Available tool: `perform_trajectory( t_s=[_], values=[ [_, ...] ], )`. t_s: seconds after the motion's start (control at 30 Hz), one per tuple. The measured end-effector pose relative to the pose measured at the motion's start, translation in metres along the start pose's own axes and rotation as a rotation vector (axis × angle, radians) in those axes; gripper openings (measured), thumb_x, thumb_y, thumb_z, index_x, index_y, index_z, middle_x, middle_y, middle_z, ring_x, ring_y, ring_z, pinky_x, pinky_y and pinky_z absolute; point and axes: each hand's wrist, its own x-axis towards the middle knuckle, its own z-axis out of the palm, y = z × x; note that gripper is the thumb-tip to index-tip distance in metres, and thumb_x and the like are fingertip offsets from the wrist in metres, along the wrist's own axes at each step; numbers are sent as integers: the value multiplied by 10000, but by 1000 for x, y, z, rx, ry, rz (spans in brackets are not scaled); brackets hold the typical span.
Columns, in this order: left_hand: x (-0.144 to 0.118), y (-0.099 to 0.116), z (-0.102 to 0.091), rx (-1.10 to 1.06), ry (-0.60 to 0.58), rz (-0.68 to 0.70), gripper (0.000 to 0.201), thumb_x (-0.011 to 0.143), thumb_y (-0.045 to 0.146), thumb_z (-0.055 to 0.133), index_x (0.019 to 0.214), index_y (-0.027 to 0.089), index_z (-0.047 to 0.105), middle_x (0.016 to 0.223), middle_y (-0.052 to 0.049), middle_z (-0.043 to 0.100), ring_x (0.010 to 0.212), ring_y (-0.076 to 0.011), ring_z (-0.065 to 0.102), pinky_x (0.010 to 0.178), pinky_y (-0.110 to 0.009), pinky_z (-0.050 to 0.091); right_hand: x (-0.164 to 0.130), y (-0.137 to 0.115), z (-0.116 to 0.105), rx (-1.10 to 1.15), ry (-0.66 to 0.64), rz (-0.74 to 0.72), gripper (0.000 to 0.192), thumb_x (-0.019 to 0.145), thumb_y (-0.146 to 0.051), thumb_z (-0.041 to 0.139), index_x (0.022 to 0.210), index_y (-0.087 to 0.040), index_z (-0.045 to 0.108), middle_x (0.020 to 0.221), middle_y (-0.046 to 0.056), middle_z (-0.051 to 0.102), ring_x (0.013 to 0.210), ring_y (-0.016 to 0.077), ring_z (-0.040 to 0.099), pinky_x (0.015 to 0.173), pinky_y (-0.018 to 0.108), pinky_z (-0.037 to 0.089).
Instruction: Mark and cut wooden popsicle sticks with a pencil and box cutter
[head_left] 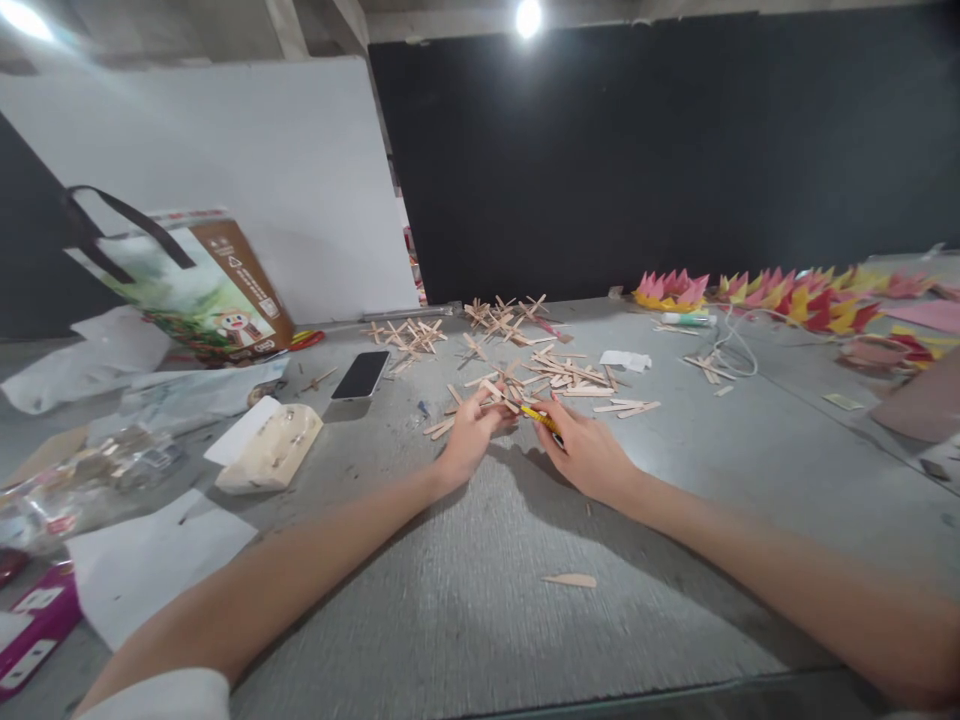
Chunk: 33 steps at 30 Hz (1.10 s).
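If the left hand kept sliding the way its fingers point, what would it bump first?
Probably the loose wooden sticks heaped just past the left hand, up and to the right on the table; depth is hard to judge.

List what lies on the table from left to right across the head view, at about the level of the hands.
Cream block → black phone → left hand on wooden sticks → yellow tool in the right hand → white cable → red and yellow paper shapes.
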Motion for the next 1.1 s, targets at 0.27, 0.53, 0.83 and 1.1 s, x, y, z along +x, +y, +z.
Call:
perform_trajectory(
  t_s=[0.27,0.53,0.83,1.1],
  values=[
    [12,11,-8,-197,-73,-246,459,1067,453,460,1042,116,771,1103,-227,830,1040,-303,820,1072,-492,620,3,10,-2,-53,16,-116,516,1169,-436,353,1591,-236,574,1380,167,734,1108,295,762,865,403,602],
    [15,15,-12,-231,-193,-366,324,1003,270,533,1052,96,802,1108,-220,832,1061,-310,816,1064,-485,627,4,14,-2,-66,-22,-138,533,1165,-405,365,1626,-217,556,1396,185,725,1149,316,752,898,436,613],
    [11,7,-14,-205,-264,-277,295,945,272,635,1123,120,815,1172,-195,827,1116,-310,801,1145,-481,570,3,15,-6,-84,-57,-159,504,1162,-405,383,1582,-243,609,1278,167,773,1063,305,776,868,405,592],
    [7,3,-7,-154,-165,-196,273,976,288,656,1124,121,814,1246,-191,806,1220,-303,760,1157,-457,549,1,11,-3,-159,-66,-165,502,1170,-388,367,1588,-229,594,1157,139,787,983,276,773,822,367,578]
  ],
)
